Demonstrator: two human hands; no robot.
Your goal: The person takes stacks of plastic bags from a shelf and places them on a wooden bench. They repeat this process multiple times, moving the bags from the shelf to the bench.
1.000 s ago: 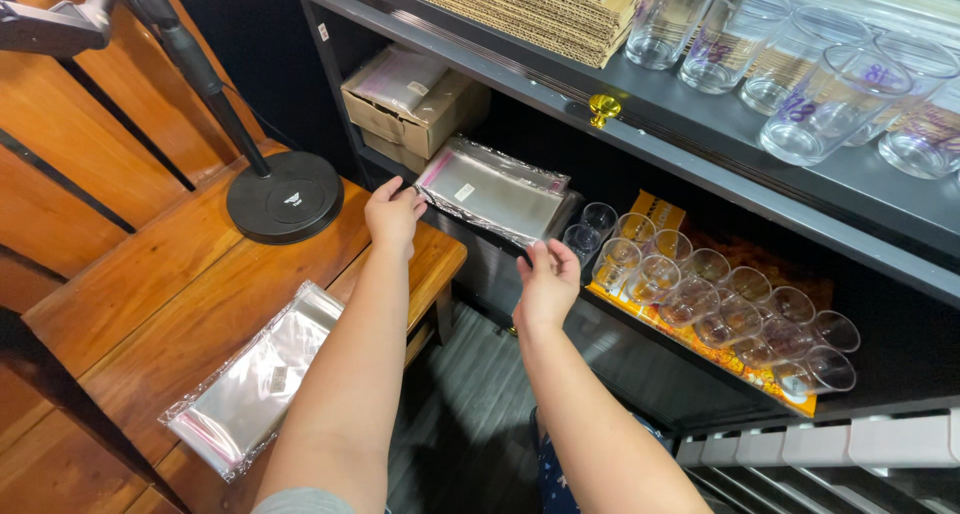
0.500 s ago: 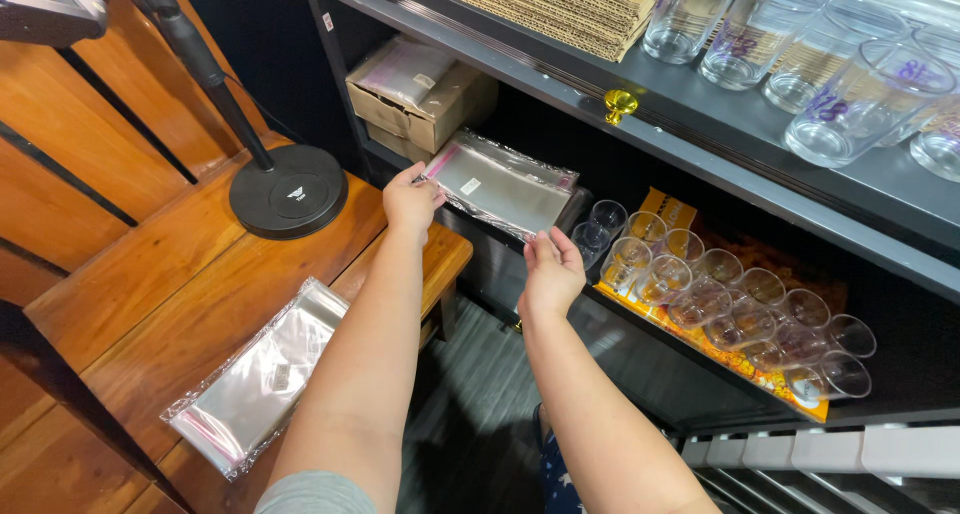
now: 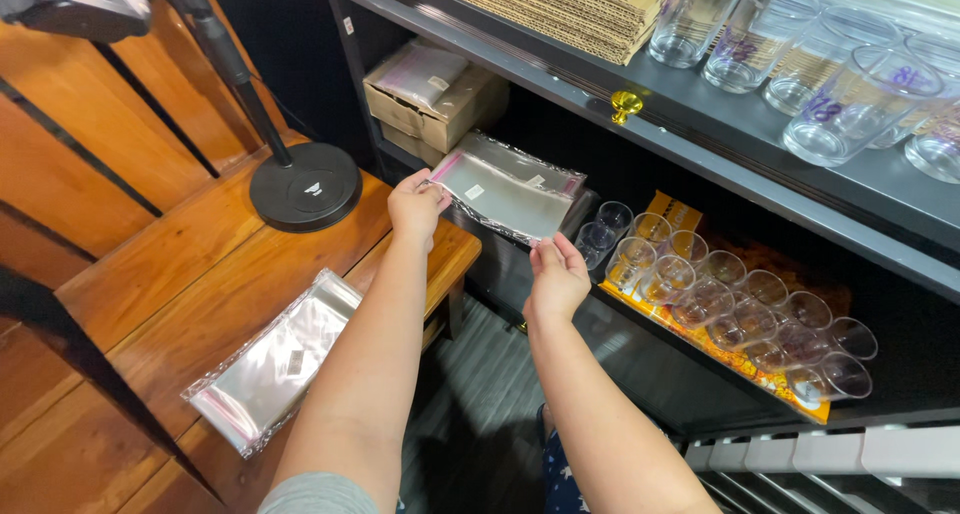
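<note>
A flat pack of clear plastic sleeves lies on the lower black shelf, tilted out over its front edge. My left hand pinches the pack's near left corner. My right hand sits just below the pack's near right edge, fingers apart and fingertips at the edge, holding nothing. A second pack of clear sleeves rests on the wooden table to the left of my left forearm.
A black round stand base with a pole stands on the table. A cardboard box sits at the shelf's back left. Several small plastic cups fill an orange tray at right. Tall clear cups and stacked cardboard occupy the upper shelf.
My right hand has come off the pack's right edge and opened just below it. My left hand keeps its hold on the left corner.
</note>
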